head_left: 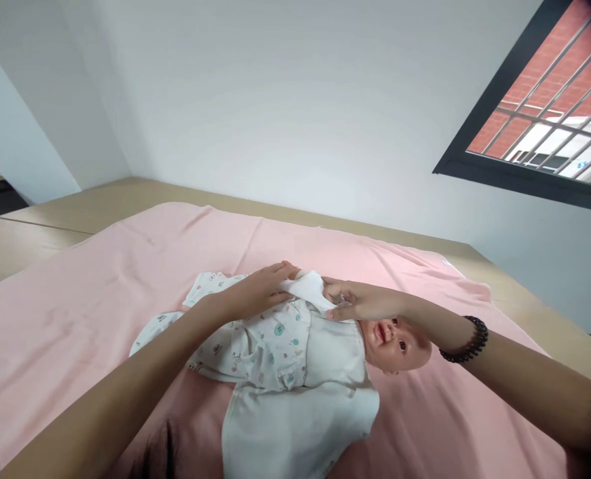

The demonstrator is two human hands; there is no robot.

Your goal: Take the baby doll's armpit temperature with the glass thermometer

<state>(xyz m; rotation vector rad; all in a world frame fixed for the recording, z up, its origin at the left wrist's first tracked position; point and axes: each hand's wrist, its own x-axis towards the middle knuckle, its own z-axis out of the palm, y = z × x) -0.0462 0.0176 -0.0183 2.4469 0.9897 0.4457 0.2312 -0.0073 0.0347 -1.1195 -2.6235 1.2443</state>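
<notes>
A baby doll (400,346) lies on its back, its head to the right. Its white top (333,349) is spread, with one panel lying toward me, and patterned trousers (270,339) cover its lower body. At the doll's far arm, my left hand (258,291) is closed around the end of a white sleeve (309,289), its fingertips by the doll's small hand. My right hand (363,301) has curled fingers gripping the same sleeve nearer the shoulder. Its wrist, with a dark bead bracelet (468,339), partly covers the doll's head.
A pink blanket (140,266) lies under the doll, with some folds. Beneath it is a light wooden surface (40,239), meeting a pale wall (285,120) behind. A barred window (540,126) is at upper right.
</notes>
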